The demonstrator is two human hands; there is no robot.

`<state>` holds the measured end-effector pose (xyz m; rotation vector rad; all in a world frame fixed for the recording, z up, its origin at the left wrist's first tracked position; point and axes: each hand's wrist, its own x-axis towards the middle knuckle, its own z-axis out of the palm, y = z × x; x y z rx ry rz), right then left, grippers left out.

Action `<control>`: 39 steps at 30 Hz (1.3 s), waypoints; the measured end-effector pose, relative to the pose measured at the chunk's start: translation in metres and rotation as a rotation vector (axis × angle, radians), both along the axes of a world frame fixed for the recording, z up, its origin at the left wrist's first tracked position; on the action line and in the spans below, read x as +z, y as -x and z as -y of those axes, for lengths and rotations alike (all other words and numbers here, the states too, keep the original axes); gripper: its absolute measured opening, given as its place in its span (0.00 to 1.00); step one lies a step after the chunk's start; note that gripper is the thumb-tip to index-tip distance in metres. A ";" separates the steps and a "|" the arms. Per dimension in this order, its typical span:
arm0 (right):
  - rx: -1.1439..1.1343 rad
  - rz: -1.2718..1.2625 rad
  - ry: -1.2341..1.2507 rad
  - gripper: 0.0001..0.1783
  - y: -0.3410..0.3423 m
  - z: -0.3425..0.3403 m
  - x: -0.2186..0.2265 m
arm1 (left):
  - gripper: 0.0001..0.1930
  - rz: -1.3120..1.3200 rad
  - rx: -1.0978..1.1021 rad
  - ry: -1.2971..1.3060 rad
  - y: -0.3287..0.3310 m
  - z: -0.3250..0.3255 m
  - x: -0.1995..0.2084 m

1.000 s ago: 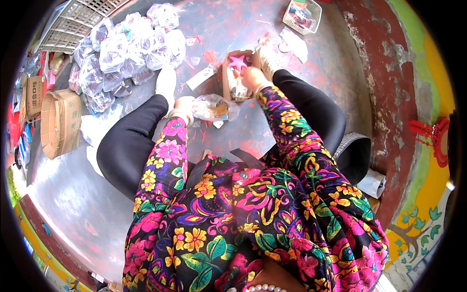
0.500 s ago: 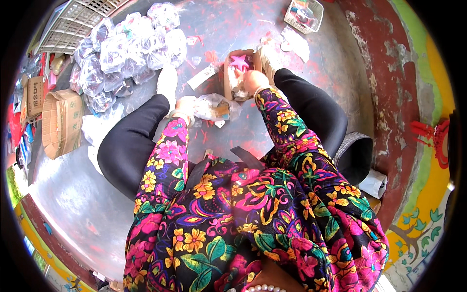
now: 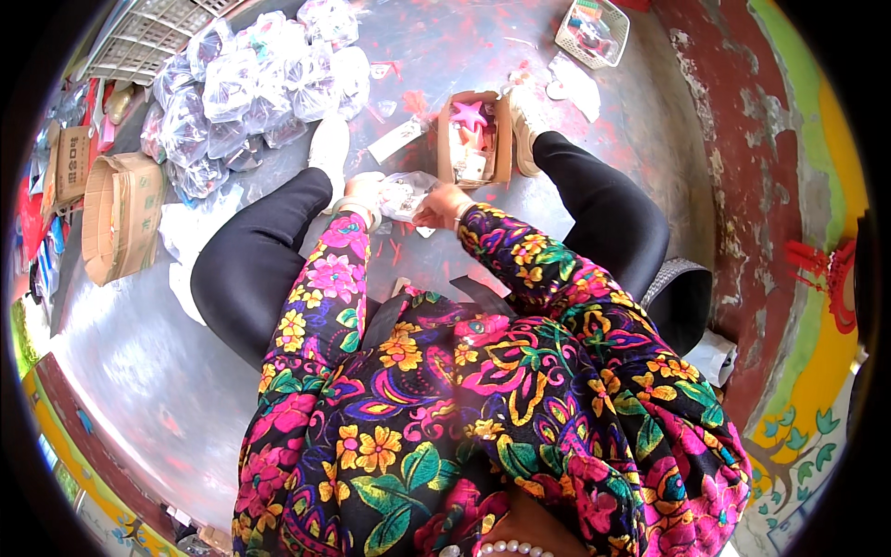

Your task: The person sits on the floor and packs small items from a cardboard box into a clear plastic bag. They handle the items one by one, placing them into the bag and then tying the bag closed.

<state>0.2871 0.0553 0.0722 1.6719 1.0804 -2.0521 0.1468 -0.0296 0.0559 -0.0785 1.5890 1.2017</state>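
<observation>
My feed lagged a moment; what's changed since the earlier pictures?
The right hand moved left and down in view, from the cardboard box to the clear bag. The left hand remains at that bag; the pink star stays in the box.

Wht bskt (image 3: pixel 581 53) top rt; red hanging (image 3: pixel 833 278) above tree mural (image 3: pixel 778 455), rt.

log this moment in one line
left hand: holds clear plastic bag; right hand: at bag's right side; open cardboard box: pink star inside
</observation>
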 end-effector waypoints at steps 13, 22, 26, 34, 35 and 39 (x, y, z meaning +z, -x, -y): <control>-0.016 0.070 -0.195 0.08 -0.012 0.000 -0.075 | 0.14 0.007 -0.103 0.001 0.006 0.000 -0.017; 1.346 0.211 -1.607 0.12 -0.013 -0.118 -0.006 | 0.16 0.028 0.021 0.033 0.000 -0.003 -0.016; 1.332 0.346 -1.105 0.17 -0.017 -0.120 -0.005 | 0.15 0.055 0.046 0.014 0.000 0.001 -0.005; 1.118 0.367 -0.967 0.25 -0.020 -0.111 -0.003 | 0.15 0.058 0.024 0.002 -0.002 0.001 -0.006; 1.095 0.372 -1.020 0.21 -0.021 -0.113 -0.011 | 0.14 0.072 0.000 -0.016 0.000 0.001 -0.012; 1.003 0.399 -1.062 0.21 -0.029 -0.118 -0.042 | 0.14 0.070 -0.017 -0.022 -0.002 -0.003 -0.010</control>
